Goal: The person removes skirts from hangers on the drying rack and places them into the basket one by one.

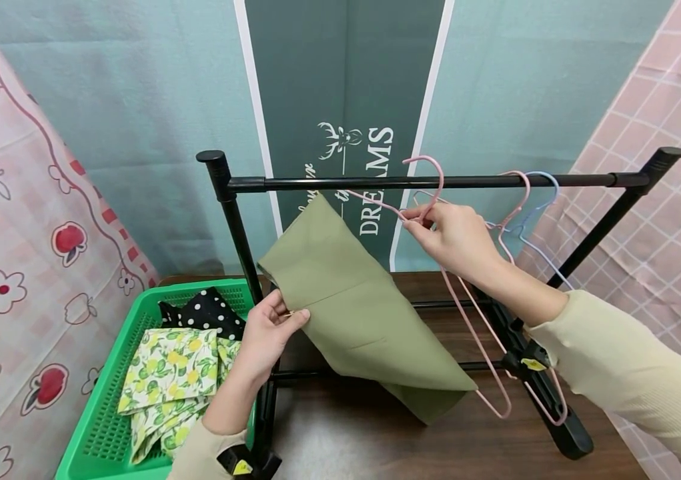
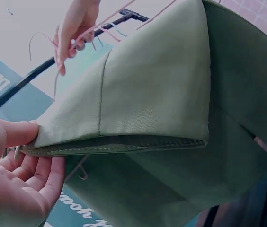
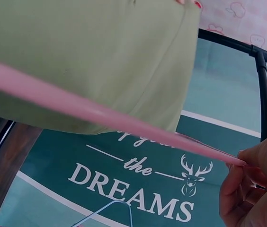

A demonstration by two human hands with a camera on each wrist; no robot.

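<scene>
My left hand (image 1: 265, 333) pinches the edge of an olive green skirt (image 1: 346, 293) between thumb and fingers. The left wrist view shows that edge as a stitched opening, with a small metal piece near the fingertips. With my right hand (image 1: 457, 237) I grip a pink hanger (image 1: 477, 333) at its neck, below the hook. The hook crosses the black rail (image 1: 340, 183); whether it rests there I cannot tell. The skirt slants across the hanger, hiding part of its frame. In the right wrist view, a pink hanger arm (image 3: 100, 113) passes before the skirt.
Another pink hanger (image 1: 520, 207) and a blue hanger (image 1: 547, 193) hang on the rail's right side. At left stands a green basket (image 1: 97, 400) holding lemon-print cloth (image 1: 169, 370) and black polka-dot cloth (image 1: 205, 312). Printed curtains surround the rack.
</scene>
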